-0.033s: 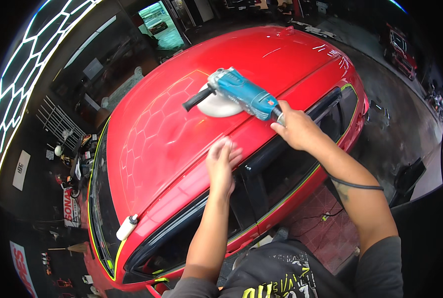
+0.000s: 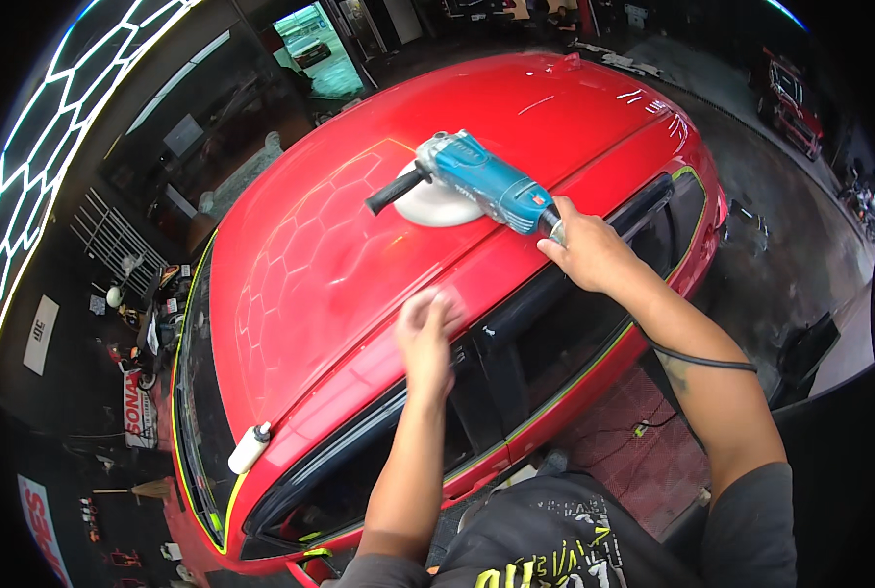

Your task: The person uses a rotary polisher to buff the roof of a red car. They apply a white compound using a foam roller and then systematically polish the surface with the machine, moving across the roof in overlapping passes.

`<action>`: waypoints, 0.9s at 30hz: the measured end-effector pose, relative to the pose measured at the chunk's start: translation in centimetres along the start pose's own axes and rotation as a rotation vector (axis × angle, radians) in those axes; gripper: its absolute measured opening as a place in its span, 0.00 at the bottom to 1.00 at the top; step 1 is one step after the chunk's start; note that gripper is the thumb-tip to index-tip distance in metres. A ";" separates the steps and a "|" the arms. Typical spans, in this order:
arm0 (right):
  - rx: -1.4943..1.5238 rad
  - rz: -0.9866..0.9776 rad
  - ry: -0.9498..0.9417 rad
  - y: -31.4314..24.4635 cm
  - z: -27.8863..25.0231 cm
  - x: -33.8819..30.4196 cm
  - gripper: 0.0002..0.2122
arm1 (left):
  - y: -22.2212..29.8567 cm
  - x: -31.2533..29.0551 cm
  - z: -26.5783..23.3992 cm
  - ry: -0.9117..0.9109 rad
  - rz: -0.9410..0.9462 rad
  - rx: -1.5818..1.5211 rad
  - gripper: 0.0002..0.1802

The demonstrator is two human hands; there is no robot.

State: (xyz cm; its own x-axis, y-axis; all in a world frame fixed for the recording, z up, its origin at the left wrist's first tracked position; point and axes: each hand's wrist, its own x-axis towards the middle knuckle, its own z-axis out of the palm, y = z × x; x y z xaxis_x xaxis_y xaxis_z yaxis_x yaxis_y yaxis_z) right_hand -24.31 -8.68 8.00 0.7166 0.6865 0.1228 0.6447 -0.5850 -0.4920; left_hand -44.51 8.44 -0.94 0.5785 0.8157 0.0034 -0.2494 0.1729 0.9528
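My right hand (image 2: pixel 591 250) grips the rear end of a teal polisher (image 2: pixel 496 183) above the red car roof (image 2: pixel 359 235). Its round white pad (image 2: pixel 427 208) is at the roof surface; whether it presses on the paint I cannot tell. From the polisher's head a black side handle (image 2: pixel 396 191) sticks out to the left, with no hand on it. Below it, over the near roof edge, my left hand (image 2: pixel 427 338) hovers with loosely curled fingers, blurred by motion, and no object shows in it. A black cord (image 2: pixel 702 363) crosses my right forearm.
A white bottle (image 2: pixel 249 451) lies at the roof's front corner near the windshield (image 2: pixel 197 392). Yellow-green tape (image 2: pixel 545 395) edges the side windows (image 2: pixel 555 363). Grey racks (image 2: pixel 114 235) stand at the left. Another red car (image 2: pixel 793 108) is at the far right.
My left hand has shifted slightly left and downward, its fingers more blurred. The polisher and my right hand have barely moved.
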 end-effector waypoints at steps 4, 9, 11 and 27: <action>-0.009 0.039 0.009 1.1 -0.3 2.2 0.27 | 1.5 -1.4 -8.7 0.315 0.408 0.290 0.05; -0.044 0.069 0.033 -0.1 -0.4 4.3 0.27 | 1.2 -1.5 -23.0 0.588 0.628 0.853 0.10; -0.052 0.079 0.037 0.3 -0.3 4.7 0.26 | 0.4 -1.9 -25.2 0.605 0.668 1.196 0.12; -0.051 -0.107 -0.018 -0.3 -0.3 7.4 0.38 | 0.6 -2.9 -23.8 0.690 0.642 1.426 0.13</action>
State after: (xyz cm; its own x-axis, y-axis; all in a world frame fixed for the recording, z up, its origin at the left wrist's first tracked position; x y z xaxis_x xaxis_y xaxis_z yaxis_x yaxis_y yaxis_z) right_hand -19.10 -3.54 9.32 0.6382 0.7538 0.1567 0.7305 -0.5285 -0.4325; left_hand -64.82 19.31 -7.57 0.1569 0.6879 0.7086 0.7705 -0.5341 0.3479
